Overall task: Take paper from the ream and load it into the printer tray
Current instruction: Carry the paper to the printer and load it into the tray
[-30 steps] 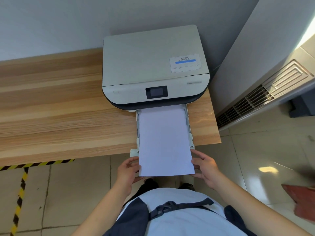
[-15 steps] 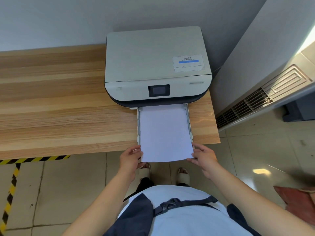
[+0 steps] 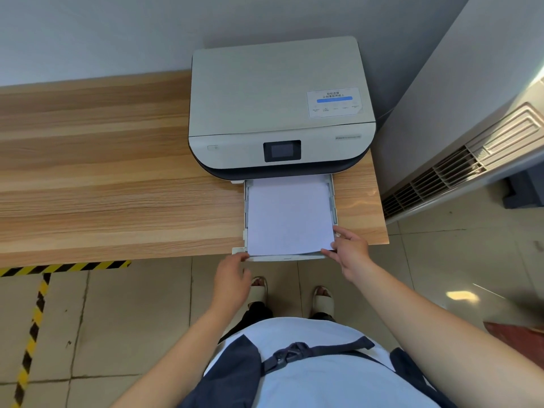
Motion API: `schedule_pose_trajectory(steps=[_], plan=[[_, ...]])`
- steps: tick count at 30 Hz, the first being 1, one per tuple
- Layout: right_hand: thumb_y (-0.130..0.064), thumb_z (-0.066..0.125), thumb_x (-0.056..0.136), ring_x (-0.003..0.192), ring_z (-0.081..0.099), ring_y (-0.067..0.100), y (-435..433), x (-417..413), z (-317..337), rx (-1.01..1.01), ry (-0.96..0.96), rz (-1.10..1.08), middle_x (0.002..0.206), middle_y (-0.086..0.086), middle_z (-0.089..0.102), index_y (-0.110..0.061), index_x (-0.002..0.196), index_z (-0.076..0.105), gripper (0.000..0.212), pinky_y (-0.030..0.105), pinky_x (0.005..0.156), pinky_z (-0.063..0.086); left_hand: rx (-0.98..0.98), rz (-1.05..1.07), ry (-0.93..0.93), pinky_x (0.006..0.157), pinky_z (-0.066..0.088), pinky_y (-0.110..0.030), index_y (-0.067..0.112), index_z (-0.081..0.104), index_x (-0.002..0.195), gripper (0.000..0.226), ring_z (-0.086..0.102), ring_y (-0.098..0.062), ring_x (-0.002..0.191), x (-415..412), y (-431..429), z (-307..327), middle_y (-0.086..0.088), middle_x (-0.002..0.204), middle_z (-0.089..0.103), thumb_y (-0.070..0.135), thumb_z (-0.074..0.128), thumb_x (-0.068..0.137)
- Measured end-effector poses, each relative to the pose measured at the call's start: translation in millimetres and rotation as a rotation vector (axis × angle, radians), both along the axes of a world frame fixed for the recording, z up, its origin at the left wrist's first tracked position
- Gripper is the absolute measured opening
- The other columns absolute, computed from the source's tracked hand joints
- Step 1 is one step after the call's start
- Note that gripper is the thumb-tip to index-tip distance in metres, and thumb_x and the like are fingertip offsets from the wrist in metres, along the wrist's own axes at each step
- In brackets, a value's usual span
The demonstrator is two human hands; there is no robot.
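Observation:
A grey-white printer point(image 3: 276, 107) with a small dark screen stands at the right end of a wooden desk point(image 3: 103, 178). Its pulled-out paper tray point(image 3: 333, 201) sticks out over the desk's front edge. A stack of white paper point(image 3: 288, 216) lies inside the tray, its near edge almost level with the tray's front lip. My right hand point(image 3: 350, 251) pinches the paper's near right corner. My left hand point(image 3: 232, 278) touches the near left corner at the tray's front. No ream is in view.
A grey wall runs behind the desk. To the right stands a white unit with a slatted vent point(image 3: 459, 172). The tiled floor below carries yellow-black hazard tape point(image 3: 64, 266), and a red object point(image 3: 521, 337) lies at the far right. My sandalled feet point(image 3: 291, 295) are under the tray.
The paper has slid further into the tray, from overhanging its front to nearly flush. Both hands moved forward with it.

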State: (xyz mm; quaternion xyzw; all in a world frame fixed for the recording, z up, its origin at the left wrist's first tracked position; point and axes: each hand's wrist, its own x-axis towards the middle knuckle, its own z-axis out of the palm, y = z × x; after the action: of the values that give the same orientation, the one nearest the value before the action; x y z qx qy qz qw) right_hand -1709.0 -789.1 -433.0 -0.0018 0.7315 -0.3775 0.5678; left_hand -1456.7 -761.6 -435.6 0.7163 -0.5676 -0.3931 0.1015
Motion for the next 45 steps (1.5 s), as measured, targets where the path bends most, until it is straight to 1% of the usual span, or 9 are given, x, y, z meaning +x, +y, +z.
schedule_pose_trajectory(steps=[2, 5, 12, 15, 17, 20, 24, 28, 45], plan=[[0.011, 0.050, 0.094, 0.099, 0.067, 0.030, -1.4, 0.9, -1.3, 0.007, 0.023, -0.006, 0.134, 0.014, 0.057, -0.015, 0.123, 0.064, 0.041, 0.037, 0.080, 0.062, -0.015, -0.203, -0.135, 0.110, 0.034, -0.034, 0.014, 0.056, 0.138, 0.045, 0.044, -0.024, 0.134, 1.3, 6.8, -5.4, -0.005, 0.142, 0.054, 0.007, 0.054, 0.094], [0.014, 0.048, 0.093, 0.086, 0.069, 0.028, -7.4, 0.8, -2.0, 0.003, 0.049, -0.016, 0.134, 0.013, 0.056, -0.014, 0.126, 0.064, 0.045, 0.035, 0.077, 0.062, -0.040, -0.359, -0.284, 0.112, 0.033, -0.038, 0.018, 0.052, 0.141, 0.051, 0.043, -0.026, 0.135, 1.0, 9.1, -9.4, -0.005, 0.146, 0.050, 0.012, 0.054, 0.091], [0.013, 0.049, 0.094, 0.095, 0.069, 0.028, -12.9, 5.2, 7.6, -0.036, 0.087, 0.019, 0.116, 0.007, 0.059, -0.013, 0.129, 0.061, 0.045, 0.029, 0.076, 0.061, -0.031, -0.429, -0.328, 0.111, 0.034, -0.037, 0.019, 0.048, 0.143, 0.054, 0.041, -0.026, 0.135, 1.5, 4.5, -8.0, -0.004, 0.148, 0.047, 0.015, 0.054, 0.090], [0.012, 0.053, 0.091, 0.107, 0.064, 0.027, -2.6, 7.5, 10.5, -0.101, 0.153, 0.154, 0.127, 0.010, 0.060, -0.014, 0.137, 0.053, 0.052, 0.032, 0.086, 0.058, -0.007, -0.412, -0.282, 0.109, 0.038, -0.035, 0.017, 0.045, 0.145, 0.055, 0.036, -0.025, 0.137, 0.8, 2.9, -8.0, -0.004, 0.149, 0.044, 0.013, 0.054, 0.091], [0.007, 0.053, 0.092, 0.117, 0.058, 0.025, 8.0, 9.7, 18.6, -0.136, 0.243, 0.251, 0.133, 0.004, 0.057, -0.015, 0.140, 0.050, 0.053, 0.038, 0.096, 0.053, 0.005, -0.419, -0.283, 0.106, 0.041, -0.035, 0.021, 0.040, 0.148, 0.058, 0.033, -0.024, 0.137, 0.1, 2.2, -8.1, -0.004, 0.150, 0.041, 0.013, 0.053, 0.091], [0.003, 0.053, 0.093, 0.123, 0.050, 0.021, 32.1, 7.5, 22.7, -0.180, 0.439, 0.408, 0.138, 0.005, 0.053, -0.014, 0.135, 0.054, 0.045, 0.034, 0.097, 0.048, 0.019, -0.431, -0.317, 0.098, 0.049, -0.035, 0.028, 0.033, 0.152, 0.065, 0.030, -0.025, 0.138, -1.5, 0.6, -8.8, -0.003, 0.152, 0.038, 0.015, 0.053, 0.091], [-0.010, 0.053, 0.095, 0.140, 0.032, 0.024, 54.3, 4.5, 10.6, -0.138, 0.646, 0.880, 0.150, 0.005, 0.041, -0.016, 0.143, 0.047, 0.048, 0.038, 0.113, 0.031, 0.037, -0.449, -0.357, 0.087, 0.055, -0.034, 0.034, 0.029, 0.152, 0.069, 0.028, -0.026, 0.136, -5.7, 0.3, -10.5, -0.005, 0.150, 0.037, 0.016, 0.052, 0.090], [-0.021, 0.053, 0.095, 0.143, 0.022, 0.024, 54.8, 6.8, 2.2, -0.045, 0.820, 1.203, 0.157, 0.004, 0.029, -0.018, 0.150, 0.031, 0.059, 0.044, 0.114, 0.027, 0.042, -0.443, -0.377, 0.084, 0.056, -0.034, 0.034, 0.028, 0.152, 0.069, 0.030, -0.027, 0.134, -8.4, -0.8, -11.0, -0.005, 0.148, 0.037, 0.017, 0.053, 0.089], [-0.036, 0.049, 0.092, 0.146, 0.017, 0.022, 63.7, 3.5, -5.9, 0.079, 1.123, 1.573, 0.159, 0.003, 0.020, -0.015, 0.156, 0.001, 0.083, 0.045, 0.116, 0.019, 0.037, -0.505, -0.446, 0.086, 0.056, -0.033, 0.034, 0.018, 0.156, 0.073, 0.027, -0.029, 0.136, -9.5, 2.2, -9.2, -0.006, 0.153, 0.030, 0.022, 0.053, 0.093]])
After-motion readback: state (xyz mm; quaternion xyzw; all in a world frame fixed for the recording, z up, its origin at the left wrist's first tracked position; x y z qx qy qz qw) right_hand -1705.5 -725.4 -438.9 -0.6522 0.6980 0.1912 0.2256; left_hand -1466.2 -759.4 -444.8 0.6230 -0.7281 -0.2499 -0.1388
